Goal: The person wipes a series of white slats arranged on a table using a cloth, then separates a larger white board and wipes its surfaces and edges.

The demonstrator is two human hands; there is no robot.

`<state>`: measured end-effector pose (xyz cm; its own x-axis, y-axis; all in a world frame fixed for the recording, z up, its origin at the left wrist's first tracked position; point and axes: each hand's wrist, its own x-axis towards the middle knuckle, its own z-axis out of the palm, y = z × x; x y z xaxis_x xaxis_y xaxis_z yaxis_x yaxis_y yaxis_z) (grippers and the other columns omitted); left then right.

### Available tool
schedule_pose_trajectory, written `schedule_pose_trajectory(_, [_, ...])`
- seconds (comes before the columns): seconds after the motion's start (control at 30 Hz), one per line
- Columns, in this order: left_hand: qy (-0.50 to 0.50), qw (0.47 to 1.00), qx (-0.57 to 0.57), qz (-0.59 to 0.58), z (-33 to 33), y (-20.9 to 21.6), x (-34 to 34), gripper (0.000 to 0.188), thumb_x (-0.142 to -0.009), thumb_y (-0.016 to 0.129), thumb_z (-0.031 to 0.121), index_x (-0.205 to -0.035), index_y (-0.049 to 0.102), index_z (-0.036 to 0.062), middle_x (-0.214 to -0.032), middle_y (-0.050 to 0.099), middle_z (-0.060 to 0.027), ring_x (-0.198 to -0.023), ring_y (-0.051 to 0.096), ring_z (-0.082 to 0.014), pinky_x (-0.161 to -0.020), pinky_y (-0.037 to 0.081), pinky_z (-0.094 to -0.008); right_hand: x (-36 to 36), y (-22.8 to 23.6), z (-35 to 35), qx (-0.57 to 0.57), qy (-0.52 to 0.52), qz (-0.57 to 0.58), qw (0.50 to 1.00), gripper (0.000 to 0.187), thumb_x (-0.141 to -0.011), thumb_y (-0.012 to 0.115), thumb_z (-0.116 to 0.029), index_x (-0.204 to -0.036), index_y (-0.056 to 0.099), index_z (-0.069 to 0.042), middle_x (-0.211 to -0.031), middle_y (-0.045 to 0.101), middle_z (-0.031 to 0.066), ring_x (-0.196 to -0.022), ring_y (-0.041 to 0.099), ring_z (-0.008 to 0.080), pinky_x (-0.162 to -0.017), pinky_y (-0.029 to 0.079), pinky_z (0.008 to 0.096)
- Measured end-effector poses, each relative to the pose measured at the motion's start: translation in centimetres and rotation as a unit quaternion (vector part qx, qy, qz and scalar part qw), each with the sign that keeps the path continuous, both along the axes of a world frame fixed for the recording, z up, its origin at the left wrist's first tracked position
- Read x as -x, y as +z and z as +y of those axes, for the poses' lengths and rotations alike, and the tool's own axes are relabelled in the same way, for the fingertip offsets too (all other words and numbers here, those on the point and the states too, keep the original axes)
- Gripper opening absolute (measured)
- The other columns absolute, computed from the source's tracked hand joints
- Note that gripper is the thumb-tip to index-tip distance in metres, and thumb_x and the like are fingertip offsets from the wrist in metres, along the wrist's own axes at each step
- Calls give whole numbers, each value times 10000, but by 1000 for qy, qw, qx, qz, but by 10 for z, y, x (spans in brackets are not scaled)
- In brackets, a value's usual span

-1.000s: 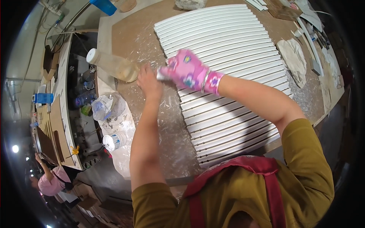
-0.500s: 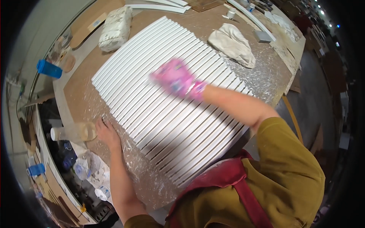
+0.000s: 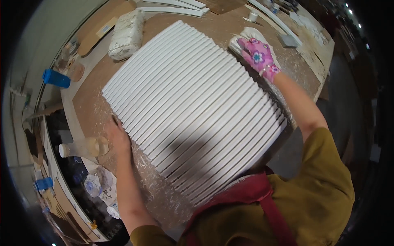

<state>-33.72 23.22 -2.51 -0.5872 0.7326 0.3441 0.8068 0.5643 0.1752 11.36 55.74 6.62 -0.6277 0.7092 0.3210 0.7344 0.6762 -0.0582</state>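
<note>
A large white ribbed panel (image 3: 193, 106) of parallel slats lies on a dusty brown worktable (image 3: 94, 110). My bare left hand (image 3: 117, 137) rests flat against the panel's near left edge, fingers apart, holding nothing. Past the panel's right edge, my right hand (image 3: 257, 55) wears a pink flowered glove. It presses down on a white cloth (image 3: 242, 39) lying on the table, and whether it grips the cloth is unclear.
A bulky whitish sack-like bundle (image 3: 126, 35) lies at the table's far left. A clear plastic bottle (image 3: 84, 147) lies just left of my left hand. A blue cylinder (image 3: 56, 78) sits further left. White strips (image 3: 172, 6) and a small grey block (image 3: 288, 40) lie at the back.
My gloved right hand has left the middle of the panel and gone right, onto the white cloth. My left hand stays at the panel's left edge. My view has swung.
</note>
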Motion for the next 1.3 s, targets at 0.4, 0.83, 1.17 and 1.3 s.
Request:
schedule_pose_trajectory(0.4, [55, 995, -54, -66, 8, -2, -16, 449, -924, 470, 201, -1355, 452, 73, -1301, 491, -171, -1182, 445, -375, -1012, 328, -500, 153, -9, -74, -48, 303, 53, 950, 285, -868, 585, -108, -1148, 626, -151, -647, 549, 21, -584, 553, 150, -572, 477, 329])
schedule_pose_trajectory(0.83, [43, 974, -145, -170, -2, -9, -6, 589, -843, 503, 24, -1414, 357, 28, -1297, 467, -222, -1207, 412, -420, -1052, 294, -514, 312, 3, -174, 28, 419, -115, 900, 283, -842, 562, -192, -1121, 606, -212, -1036, 633, 77, -1019, 615, 253, -900, 431, 460])
schedule_pose_trajectory(1.17, [43, 987, -132, -79, -11, -28, 9, 481, -805, 488, -6, -1287, 490, -20, -1145, 571, -222, -1069, 530, -378, -960, 381, -450, 241, -24, -125, -27, 305, -26, 952, 206, -846, 550, -234, -1041, 595, -186, -750, 603, 40, -781, 622, 236, -751, 482, 411])
schedule_pose_trajectory(1.3, [9, 988, -139, -67, -2, -18, 0, 499, -833, 440, -13, -1331, 453, -13, -1149, 552, -225, -1079, 510, -387, -968, 370, -466, 118, -9, 13, 116, 22, -19, 993, 306, -909, 526, -298, -1184, 592, -180, -936, 660, 112, -855, 652, 294, -724, 515, 408])
